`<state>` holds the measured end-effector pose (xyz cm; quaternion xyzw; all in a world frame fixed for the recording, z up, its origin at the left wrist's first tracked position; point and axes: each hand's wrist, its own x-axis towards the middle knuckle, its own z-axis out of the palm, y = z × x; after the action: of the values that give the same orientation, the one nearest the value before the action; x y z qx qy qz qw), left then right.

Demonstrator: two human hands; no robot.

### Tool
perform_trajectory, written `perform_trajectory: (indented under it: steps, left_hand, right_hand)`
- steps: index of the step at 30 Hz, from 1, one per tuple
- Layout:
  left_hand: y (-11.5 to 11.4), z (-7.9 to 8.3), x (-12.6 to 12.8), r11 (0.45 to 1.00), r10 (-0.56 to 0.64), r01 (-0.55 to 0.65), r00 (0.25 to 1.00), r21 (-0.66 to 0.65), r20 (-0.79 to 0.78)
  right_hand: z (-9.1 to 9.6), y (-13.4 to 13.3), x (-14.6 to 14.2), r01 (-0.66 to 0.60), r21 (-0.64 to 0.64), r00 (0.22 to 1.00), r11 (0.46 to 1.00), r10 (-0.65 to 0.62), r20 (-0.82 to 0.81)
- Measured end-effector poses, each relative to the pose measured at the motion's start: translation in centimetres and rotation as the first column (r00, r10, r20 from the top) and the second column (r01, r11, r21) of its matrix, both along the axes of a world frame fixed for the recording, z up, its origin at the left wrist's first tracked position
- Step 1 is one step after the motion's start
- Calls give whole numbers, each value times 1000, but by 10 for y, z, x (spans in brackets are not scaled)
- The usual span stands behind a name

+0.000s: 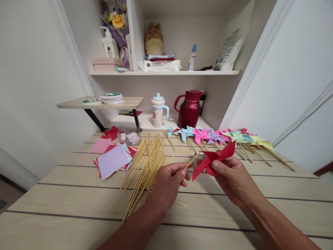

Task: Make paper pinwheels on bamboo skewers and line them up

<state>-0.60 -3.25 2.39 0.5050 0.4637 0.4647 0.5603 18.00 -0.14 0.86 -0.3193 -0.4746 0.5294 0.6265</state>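
Right hand pinches the red paper pinwheel in closed fingers, left hand grips a wooden stick against it, just right of the stick pile on the surface.

One red pinwheel, one held stick, one jug.

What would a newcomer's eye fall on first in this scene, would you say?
The red pinwheel at centre, held by the right hand while the left hand pinches a stick leading to it. Behind, a row of colourful pinwheels lies at the far right; a pile of sticks and stacked paper squares lie left.
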Motion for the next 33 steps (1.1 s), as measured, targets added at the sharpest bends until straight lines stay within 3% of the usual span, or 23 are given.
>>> perform_trajectory:
  steps: [4, 7, 10, 22, 27, 33]
  left_hand:
    - [1, -5, 1, 990, 124, -116, 987, 82, -100]
    - [-2, -7, 1, 959, 206, -175, 971, 224, -122]
    - [-6, -6, 1, 925, 253, -205, 961, 320, -115]
    - [-12, -2, 1, 837, 390, -299, 913, 458, -116]
    - [-17, 1, 1, 796, 451, -315, 878, 516, -161]
    - [-19, -1, 0, 752, 499, -329, 850, 571, -168]
  right_hand:
    - [9, -12, 2, -126, 251, 956, 960, 50, 288]
    - [18, -19, 4, -194, 430, 881, 882, -36, 471]
    - [23, -24, 5, -244, 538, 829, 807, -114, 547]
    - [34, -31, 4, -123, 770, 735, 626, -464, 495]
    - [34, -32, 3, -53, 795, 735, 604, -516, 440]
    - [29, -31, 6, 52, 788, 739, 613, -555, 383]
